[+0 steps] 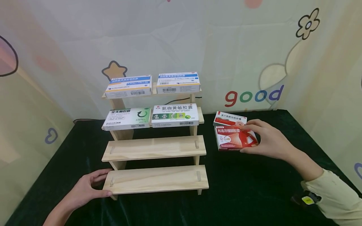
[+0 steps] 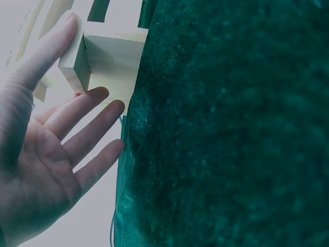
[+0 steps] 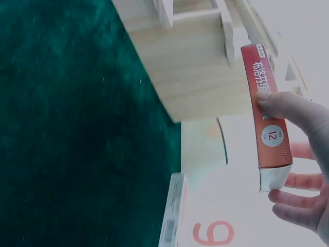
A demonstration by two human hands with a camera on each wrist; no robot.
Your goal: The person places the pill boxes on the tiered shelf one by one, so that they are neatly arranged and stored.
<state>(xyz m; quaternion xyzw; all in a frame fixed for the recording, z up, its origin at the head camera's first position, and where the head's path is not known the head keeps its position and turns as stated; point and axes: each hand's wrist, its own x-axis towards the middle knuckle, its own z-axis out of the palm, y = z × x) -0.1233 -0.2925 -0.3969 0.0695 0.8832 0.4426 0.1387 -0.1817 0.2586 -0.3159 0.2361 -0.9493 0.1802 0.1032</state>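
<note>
My left hand (image 1: pixel 86 189) grips the left end of the lowest board of a stepped wooden rack (image 1: pixel 155 179). Its thumb lies at the front corner, while the index finger reaches the back edge; in the left wrist view the other fingers (image 2: pixel 95 135) extend past the wood. To the rack's right, my right hand (image 1: pixel 267 139) holds a red medicine box (image 1: pixel 230 138) by its right end. The thumb lies across the box's printed red face (image 3: pixel 259 77) in the right wrist view. Just behind it, a white-and-red medicine box (image 1: pixel 229 118) lies on the cloth.
Two blue-and-white medicine boxes (image 1: pixel 178 82) occupy the top step. On the step below lie a green-and-white box (image 1: pixel 127 118) and a white capsule box (image 1: pixel 174 114). Dark green cloth (image 1: pixel 249 191) covers the table; a printed curtain (image 1: pixel 226 47) hangs behind.
</note>
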